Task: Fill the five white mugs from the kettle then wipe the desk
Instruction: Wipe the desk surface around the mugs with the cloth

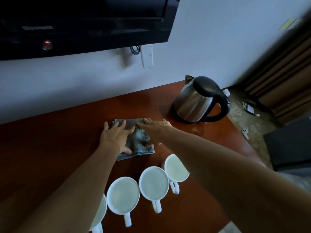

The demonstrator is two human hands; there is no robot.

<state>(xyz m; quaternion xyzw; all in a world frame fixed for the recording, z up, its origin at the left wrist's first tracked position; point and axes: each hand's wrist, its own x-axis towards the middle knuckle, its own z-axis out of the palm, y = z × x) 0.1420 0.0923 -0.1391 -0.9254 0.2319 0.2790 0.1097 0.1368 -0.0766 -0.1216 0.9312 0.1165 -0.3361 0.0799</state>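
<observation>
In the head view, the pouring part of the task is looking finished: four white mugs are showing near the front of the reddish-brown table [50, 148], and each visible one is holding liquid close to its rim — the rightmost mug [176, 168], the next mug [154, 183], the third mug [123, 195] and a fourth mug [99, 214] that the left forearm is partly covering; a fifth mug is not showing, so whether it is filled I cannot tell. The steel kettle [195, 100] is sitting upright on its black base at the back right of the table, well apart from the hands, with its lid closed. The wiping is judged to be under way and not yet complete, since a few small wet spots are glinting on the wood just in front of the kettle. The grey cloth [140, 140] is lying folded between the mugs and the wall, and both hands are resting on it: the left hand [117, 134] is pressing down with straight, spread fingers [123, 123], and the right hand [156, 128] is lying flat beside it, fingers extended over the cloth's far edge and thumb at its near side, neither hand curling round anything
</observation>
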